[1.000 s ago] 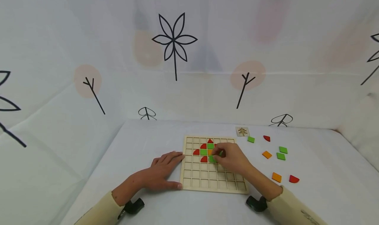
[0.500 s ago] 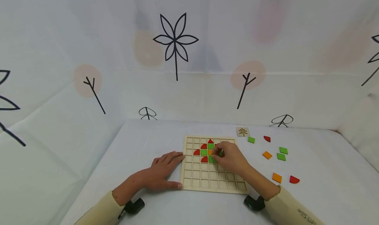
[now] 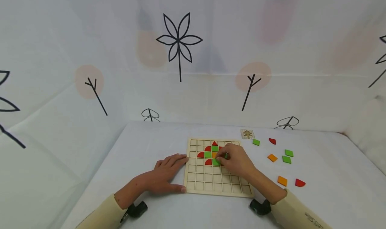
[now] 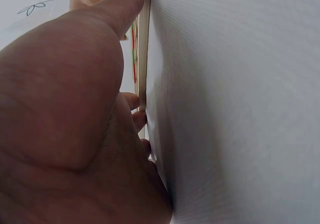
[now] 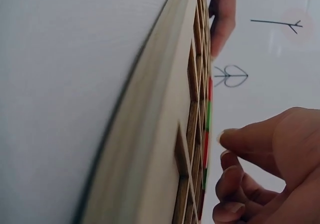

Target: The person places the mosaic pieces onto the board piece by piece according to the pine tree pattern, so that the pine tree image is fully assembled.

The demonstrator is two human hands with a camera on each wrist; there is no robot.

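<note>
A square wooden grid board (image 3: 203, 177) lies on the table, with red, green and orange tiles in a tree-like pattern in its upper half. My left hand (image 3: 167, 175) rests flat at its left side, fingertips and thumb against the edge; in the left wrist view the thumb (image 4: 117, 9) reaches that edge. Over the pattern is my right hand (image 3: 236, 158), fingers bent, thumb and index tips right beside a green square tile (image 3: 215, 162). In the right wrist view its fingertips are close together just above the board; I cannot tell whether they pinch a tile.
Loose on the table to the right lie several tiles, including an orange square (image 3: 282, 180), a red quarter-circle (image 3: 300, 182) and a green square (image 3: 288, 153). A small tree-pattern card (image 3: 247, 134) lies behind the board. White patterned cloth (image 3: 211, 98) hangs at the back.
My right thumb and index tips have shifted very slightly to the right, so a little more of the green tile shows. The left hand stays at the board's edge.
</note>
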